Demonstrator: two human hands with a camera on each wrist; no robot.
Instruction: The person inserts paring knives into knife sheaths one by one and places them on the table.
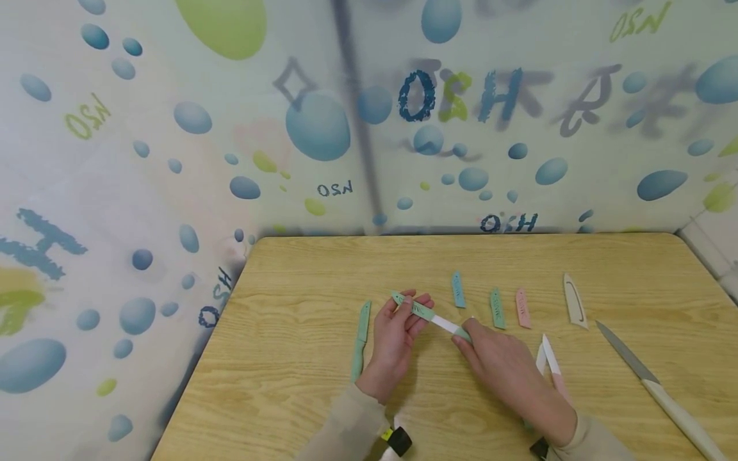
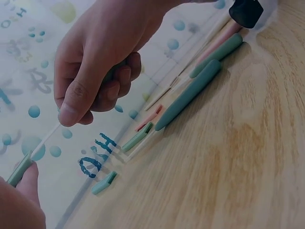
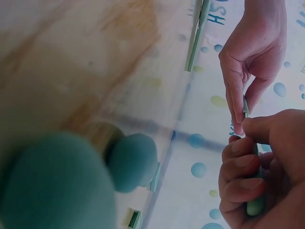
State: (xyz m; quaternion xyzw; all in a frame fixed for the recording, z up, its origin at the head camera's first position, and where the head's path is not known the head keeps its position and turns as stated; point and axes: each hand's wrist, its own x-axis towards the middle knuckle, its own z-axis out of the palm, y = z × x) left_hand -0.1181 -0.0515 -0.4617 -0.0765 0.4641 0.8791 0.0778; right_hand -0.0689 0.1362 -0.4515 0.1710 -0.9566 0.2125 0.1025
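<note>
My left hand (image 1: pixel 394 342) pinches a light green knife sheath (image 1: pixel 423 311) between thumb and fingers, above the table. A knife with a white blade (image 1: pixel 446 325) and green handle (image 3: pixel 256 205) is in my right hand (image 1: pixel 510 368), its fingers curled round the handle. Its blade tip is hidden inside the sheath, while the part near the handle shows bare. Just left of my left hand lies a green knife in its sheath (image 1: pixel 360 342). Beneath my right forearm lie a pink-handled knife (image 1: pixel 551 355) and another white blade (image 1: pixel 541 360), both partly covered.
Beyond the hands lie a blue sheath (image 1: pixel 458 289), a green sheath (image 1: pixel 498 308), a pink sheath (image 1: pixel 522 308) and a cream sheath (image 1: pixel 574 301). A large cream-handled knife (image 1: pixel 640 371) lies bare at the right. A patterned wall (image 1: pixel 403 160) borders the wooden table (image 1: pixel 288 333).
</note>
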